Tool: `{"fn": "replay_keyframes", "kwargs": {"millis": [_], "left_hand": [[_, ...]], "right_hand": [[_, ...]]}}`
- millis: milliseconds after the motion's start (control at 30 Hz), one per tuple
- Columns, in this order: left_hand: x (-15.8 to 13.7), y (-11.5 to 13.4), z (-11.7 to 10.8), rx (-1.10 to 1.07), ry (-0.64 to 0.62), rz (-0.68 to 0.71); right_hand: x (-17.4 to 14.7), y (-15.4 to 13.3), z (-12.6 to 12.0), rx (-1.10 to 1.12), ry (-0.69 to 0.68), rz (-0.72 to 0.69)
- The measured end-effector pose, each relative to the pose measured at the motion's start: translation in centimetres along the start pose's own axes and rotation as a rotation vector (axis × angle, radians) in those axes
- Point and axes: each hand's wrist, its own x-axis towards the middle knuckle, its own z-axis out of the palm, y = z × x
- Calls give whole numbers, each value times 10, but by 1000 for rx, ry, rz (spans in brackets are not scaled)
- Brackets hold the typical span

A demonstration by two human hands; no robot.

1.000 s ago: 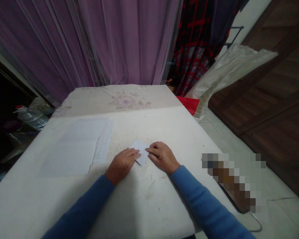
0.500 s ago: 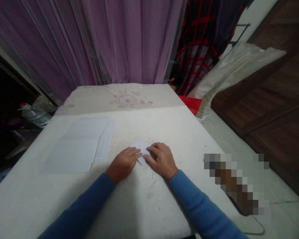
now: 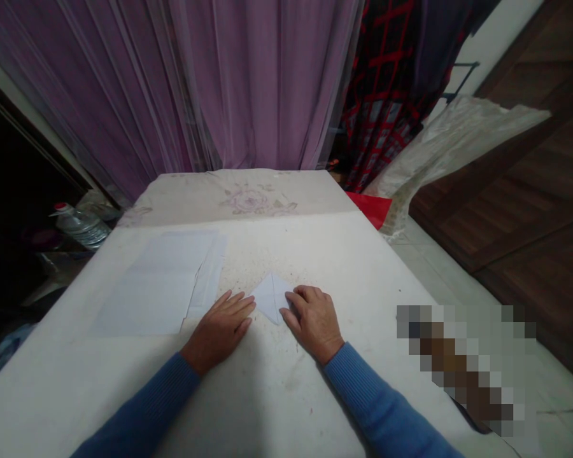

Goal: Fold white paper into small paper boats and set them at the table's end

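A small folded piece of white paper (image 3: 268, 299) lies on the table as a diamond, with a crease line running down its middle. My left hand (image 3: 219, 329) rests flat to the left of it, fingers stretched out and their tips by the paper's left corner. At the right corner, my right hand (image 3: 314, 318) has its thumb and bent fingers closed on the paper's edge. Part of that corner is hidden under the fingers. Left of my left hand lie larger white sheets (image 3: 146, 286), one with a torn, uneven right edge.
A pale cloth with a printed flower (image 3: 248, 200) covers the table (image 3: 325, 248). Small dark crumbs dot it around the folded paper. Beyond hang purple curtains (image 3: 267, 83). A clear bottle (image 3: 82, 226) stands at left; a pixelated object (image 3: 463, 369) sits by the right edge.
My left hand has drawn off the folded paper to the left and spread flat, so more of the diamond shows. My right hand stays at its right corner. The view has shifted slightly.
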Motion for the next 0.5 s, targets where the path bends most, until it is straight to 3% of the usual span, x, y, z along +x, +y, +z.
{"fn": "replay_keyframes", "kwargs": {"millis": [100, 267, 500], "left_hand": [[1, 0, 1, 14, 50, -2], [4, 6, -1, 19, 90, -18], [0, 6, -5, 34, 77, -42]], "right_hand": [[-1, -3, 1, -19, 0, -38], [-5, -17, 8, 47, -94, -249], [-18, -10, 5, 32, -152, -209]]}}
